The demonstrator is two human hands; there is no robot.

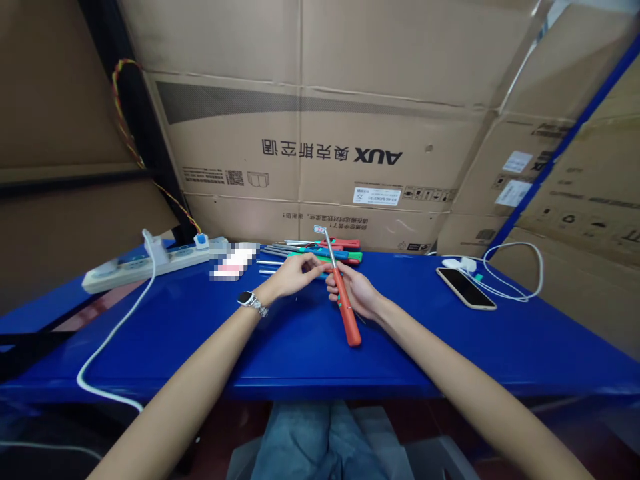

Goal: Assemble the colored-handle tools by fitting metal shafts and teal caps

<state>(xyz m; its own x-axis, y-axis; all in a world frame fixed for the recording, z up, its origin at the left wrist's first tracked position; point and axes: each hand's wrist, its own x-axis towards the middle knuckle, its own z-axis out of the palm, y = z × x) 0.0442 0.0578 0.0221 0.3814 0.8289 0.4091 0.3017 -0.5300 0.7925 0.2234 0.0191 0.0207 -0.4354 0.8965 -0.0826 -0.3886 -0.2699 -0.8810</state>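
My right hand [356,292] is closed around an orange-red long-nosed lighter [349,312], whose metal nozzle points up and away over the blue table [280,347]. My left hand [296,273], with a watch on its wrist, is pinched close beside the lighter's upper body, fingertips almost meeting the right hand. What the left fingers hold, if anything, is too small to make out. Just behind both hands lies a pile of more lighters [320,251] in red, blue and green, with loose metal tubes to its left.
A white power strip [150,263] with a plug and white cable lies at the back left. A phone [466,288] with a white charging cable [515,273] rests at the right. Large cardboard boxes [320,147] stand behind the table. My knees show below the front edge.
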